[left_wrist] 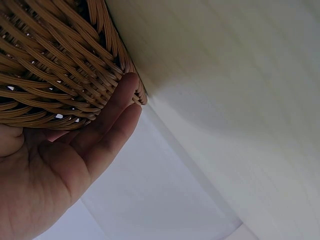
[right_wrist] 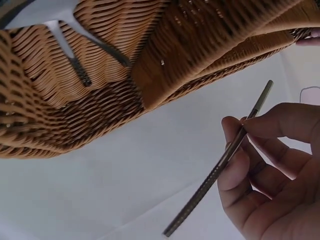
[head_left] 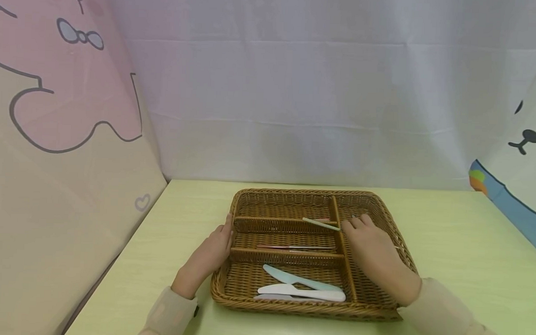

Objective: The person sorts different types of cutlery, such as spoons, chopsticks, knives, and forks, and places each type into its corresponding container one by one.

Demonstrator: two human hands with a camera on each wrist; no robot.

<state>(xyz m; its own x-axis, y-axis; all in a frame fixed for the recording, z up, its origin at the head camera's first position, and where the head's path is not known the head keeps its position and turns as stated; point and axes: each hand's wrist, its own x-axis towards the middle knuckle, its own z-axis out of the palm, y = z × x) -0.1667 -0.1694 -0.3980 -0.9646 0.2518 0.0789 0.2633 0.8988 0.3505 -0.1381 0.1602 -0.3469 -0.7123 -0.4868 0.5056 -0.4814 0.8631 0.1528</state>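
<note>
My right hand is over the right compartment of a brown wicker basket. In the right wrist view its thumb and fingers pinch a thin chopstick near the middle, tilted and raised above the wicker. The chopstick's pale green end points left, over the divider, in the head view. My left hand rests at the basket's left side, and its fairly straight fingers lie along the outer weave in the left wrist view.
Red-and-silver chopsticks lie in the middle left compartment. The front compartment holds a teal knife, a white knife and a greyish knife. Pale utensils with dark ends lie in the right compartment. Fabric hangs behind the table.
</note>
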